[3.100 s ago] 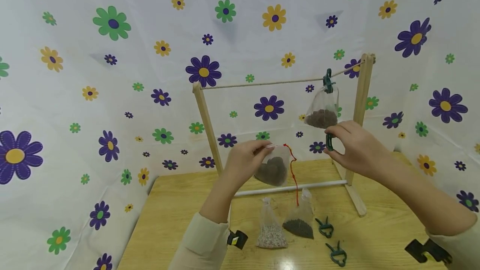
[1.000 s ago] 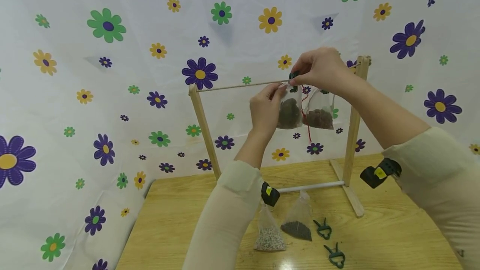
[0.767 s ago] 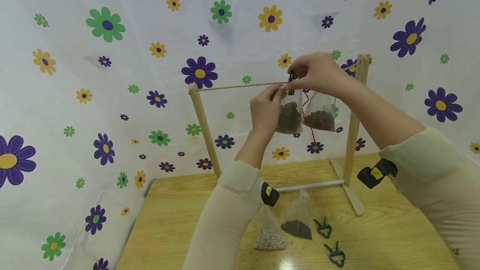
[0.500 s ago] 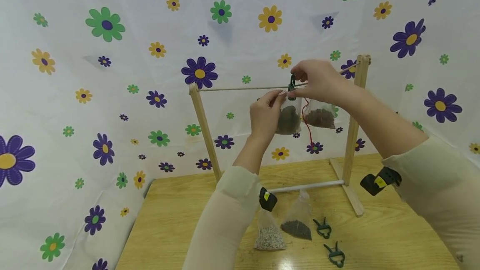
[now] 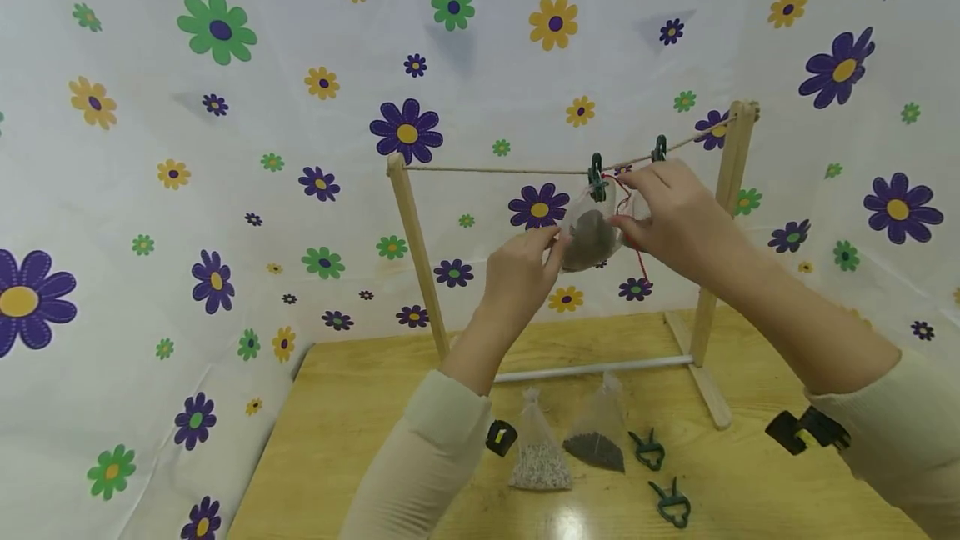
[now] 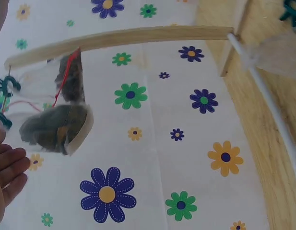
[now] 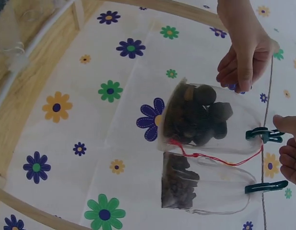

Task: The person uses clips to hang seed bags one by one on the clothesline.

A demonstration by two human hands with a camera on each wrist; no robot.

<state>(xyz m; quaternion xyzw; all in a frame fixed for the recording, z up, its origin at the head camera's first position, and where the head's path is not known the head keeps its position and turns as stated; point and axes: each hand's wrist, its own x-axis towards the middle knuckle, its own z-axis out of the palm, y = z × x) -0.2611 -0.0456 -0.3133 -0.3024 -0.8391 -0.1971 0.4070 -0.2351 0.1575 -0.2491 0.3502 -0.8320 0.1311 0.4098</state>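
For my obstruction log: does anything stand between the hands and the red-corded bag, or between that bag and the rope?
Nothing visible stands between the left hand and the bag, which already hangs from the rope by a green clip. Beside the right hand, only the red cord dangles, likely too slight to block it.

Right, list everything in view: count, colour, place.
Table: 1, yellow wood, underneath.
Backdrop: 1, white, flowered, behind.
Frame: 1, pale wood, on the table.
Bar: 1, white, low across the frame.
Cord: 1, tan, atop the frame.
Hanging bags: 2, sheer, dark contents, clipped to the cord.
String: 1, red, on one hanging bag.
Hanging clips: 2, green, on the cord.
Table bags: 2, sheer, speckled or dark contents, before the bar.
Loose clips: 2, green, right of the table bags.
Sleeves: 2, cream, lower head view.
Wrist cameras: 2, black, beside the sleeves.
Hands: 2, bare, by the hanging bags.
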